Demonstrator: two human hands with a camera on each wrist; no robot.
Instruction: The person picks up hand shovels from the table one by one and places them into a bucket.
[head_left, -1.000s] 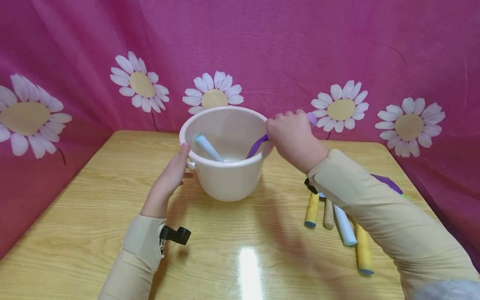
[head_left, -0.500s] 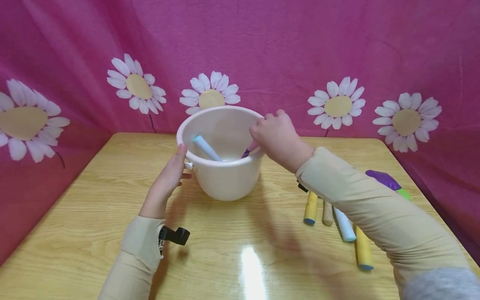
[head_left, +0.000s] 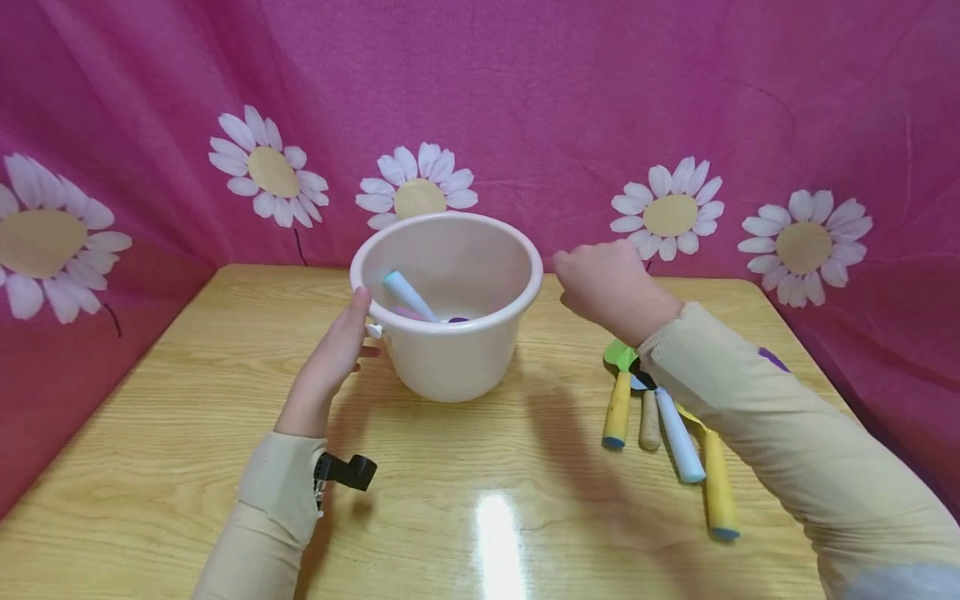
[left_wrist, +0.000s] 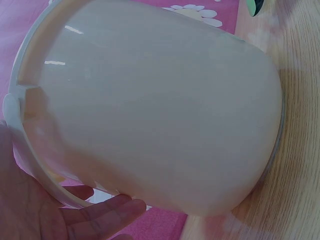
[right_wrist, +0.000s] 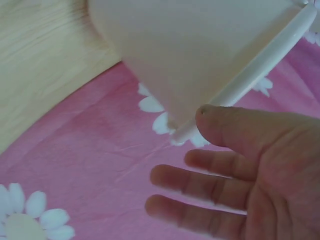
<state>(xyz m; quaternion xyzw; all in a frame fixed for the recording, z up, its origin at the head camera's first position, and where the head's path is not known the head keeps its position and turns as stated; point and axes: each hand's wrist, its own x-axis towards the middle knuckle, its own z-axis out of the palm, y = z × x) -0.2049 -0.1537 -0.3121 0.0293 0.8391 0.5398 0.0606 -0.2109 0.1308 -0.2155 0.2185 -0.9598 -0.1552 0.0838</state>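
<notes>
A cream plastic bucket point(head_left: 457, 362) stands upright on the table. My left hand point(head_left: 333, 358) holds it at the left, thumb at the rim and fingers below it against the outside wall. Inside, a light blue handle point(head_left: 411, 296) leans on the wall; part of a pink handle point(head_left: 407, 313) and a bit of purple point(head_left: 457, 320) show low down, the rest hidden by the bucket's front. Just right of the rim is my right hand point(head_left: 611, 283), holding nothing; the right wrist view shows its fingers point(right_wrist: 200, 182) extended and spread beside the bucket.
Several small garden tools lie at the right: a green one with a yellow handle point(head_left: 617, 412), a wooden handle point(head_left: 649, 421), a light blue handle point(head_left: 680, 437) and another yellow handle point(head_left: 720, 487). A purple piece point(head_left: 772, 360) shows behind my right sleeve. Pink flowered cloth point(head_left: 525, 125) hangs behind the table.
My right hand lowered the purple tool with the pink handle into the bucket, let it go and drew back rightward. The left hand stays at the bucket's rim.
</notes>
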